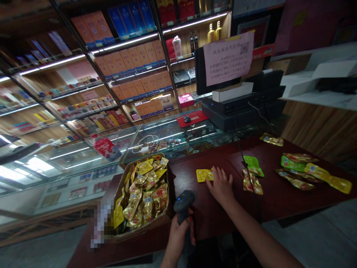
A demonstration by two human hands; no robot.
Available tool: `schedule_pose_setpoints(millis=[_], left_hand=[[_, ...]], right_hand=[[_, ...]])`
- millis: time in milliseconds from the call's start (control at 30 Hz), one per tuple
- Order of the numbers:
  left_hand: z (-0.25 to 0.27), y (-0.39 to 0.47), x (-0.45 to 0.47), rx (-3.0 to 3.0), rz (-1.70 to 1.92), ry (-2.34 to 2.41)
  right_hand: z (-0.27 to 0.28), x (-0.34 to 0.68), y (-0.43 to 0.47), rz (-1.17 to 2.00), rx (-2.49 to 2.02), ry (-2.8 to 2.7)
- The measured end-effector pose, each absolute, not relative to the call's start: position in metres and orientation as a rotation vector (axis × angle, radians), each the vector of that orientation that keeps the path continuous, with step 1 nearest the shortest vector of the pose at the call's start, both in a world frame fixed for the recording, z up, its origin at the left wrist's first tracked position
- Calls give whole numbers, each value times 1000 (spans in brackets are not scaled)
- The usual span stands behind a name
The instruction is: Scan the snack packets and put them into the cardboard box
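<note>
My left hand (178, 232) is wrapped round the handle of a dark barcode scanner (184, 201), its head pointing up and away from me. My right hand (221, 188) lies with fingers spread on the dark red table, its fingertips at the edge of a small yellow snack packet (203, 175). To the left of the scanner stands an open cardboard box (145, 230) heaped with gold and yellow packets (139, 193). Right of my right hand lie a green packet (253, 163) and a gold-brown packet (252, 182), with a dark cable crossing them.
Several more packets (301, 171) lie at the table's right, and one gold packet (271, 139) sits near its back. Behind is a glass display counter (167, 128) with a monitor (199, 70) and a red mouse mat (199, 118). A red-labelled bottle (104, 147) stands left.
</note>
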State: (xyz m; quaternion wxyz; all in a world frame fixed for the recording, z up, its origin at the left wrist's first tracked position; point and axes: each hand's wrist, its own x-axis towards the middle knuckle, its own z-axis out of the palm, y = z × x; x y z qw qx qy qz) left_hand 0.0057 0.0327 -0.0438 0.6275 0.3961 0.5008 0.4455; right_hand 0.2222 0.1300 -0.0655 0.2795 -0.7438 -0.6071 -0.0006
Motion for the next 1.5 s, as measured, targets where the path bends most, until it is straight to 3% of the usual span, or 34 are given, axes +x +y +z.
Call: schedule_pose_setpoints(millis=[433, 1000, 1500], left_hand=[[-42, 33, 5, 907, 1000, 1118], [-26, 30, 8, 896, 985, 1114], [-29, 36, 18, 862, 945, 1243]], right_hand=[[-70, 226, 135, 34, -1966, -1548], [-64, 239, 137, 696, -1411, -1117], [-74, 243, 143, 529, -1396, -1262]])
